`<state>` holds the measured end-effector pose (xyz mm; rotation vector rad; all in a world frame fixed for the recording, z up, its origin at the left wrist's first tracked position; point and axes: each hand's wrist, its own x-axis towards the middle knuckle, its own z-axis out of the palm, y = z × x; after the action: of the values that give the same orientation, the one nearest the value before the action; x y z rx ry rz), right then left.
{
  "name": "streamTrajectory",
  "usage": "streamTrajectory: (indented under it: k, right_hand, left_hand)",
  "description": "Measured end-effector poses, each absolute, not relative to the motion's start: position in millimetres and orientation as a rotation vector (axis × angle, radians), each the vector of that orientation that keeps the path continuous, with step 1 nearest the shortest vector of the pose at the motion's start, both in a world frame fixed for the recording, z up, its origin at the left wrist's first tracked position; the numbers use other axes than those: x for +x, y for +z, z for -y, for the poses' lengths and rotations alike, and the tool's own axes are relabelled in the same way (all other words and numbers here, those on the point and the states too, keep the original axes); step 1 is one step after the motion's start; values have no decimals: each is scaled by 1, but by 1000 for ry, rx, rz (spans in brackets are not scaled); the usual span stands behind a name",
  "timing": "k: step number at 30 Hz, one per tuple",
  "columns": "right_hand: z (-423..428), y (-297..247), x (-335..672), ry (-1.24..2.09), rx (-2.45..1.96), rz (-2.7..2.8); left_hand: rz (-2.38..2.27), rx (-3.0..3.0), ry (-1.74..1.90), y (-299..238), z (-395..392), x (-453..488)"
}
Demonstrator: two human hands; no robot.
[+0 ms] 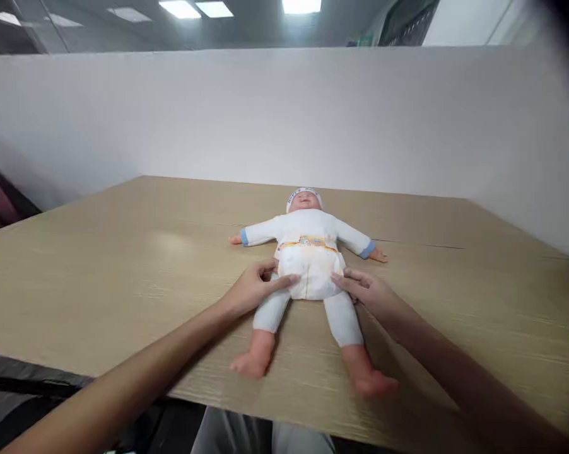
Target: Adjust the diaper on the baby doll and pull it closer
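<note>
Grasping orange-banded white diaper (309,272) on white-suited baby doll (310,224) with left hand (258,287) at nine o'clock, right hand (370,295) at three, atop tan wood-grain table (123,271), blocked at twelve by white partition (265,113)

Bare arms (171,355) extended, left hand (255,289) and right hand (370,294) curled inward.

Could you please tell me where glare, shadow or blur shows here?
In the head view, a pale glare patch on the table, left of the doll; ceiling lights washed out along the top; also in the head view, soft shadow beside the right forearm, and a dark, blurred upper right corner.
</note>
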<state>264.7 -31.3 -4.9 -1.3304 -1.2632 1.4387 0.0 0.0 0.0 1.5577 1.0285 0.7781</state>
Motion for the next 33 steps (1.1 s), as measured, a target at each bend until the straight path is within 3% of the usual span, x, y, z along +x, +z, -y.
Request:
streamTrajectory:
  k: [8, 20, 33]
  right_hand:
    - [29, -18, 264, 1345, -1284, 1402]
    - [31, -15, 262, 1412, -1207, 1300]
    - [29, -19, 263, 1345, -1257, 1395]
  left_hand:
    - [-984, 1653, 771, 1, -1, 2]
    - [-878, 1344, 765, -1, -5, 2]
    - [-1005, 1728, 782, 4, 2, 4]
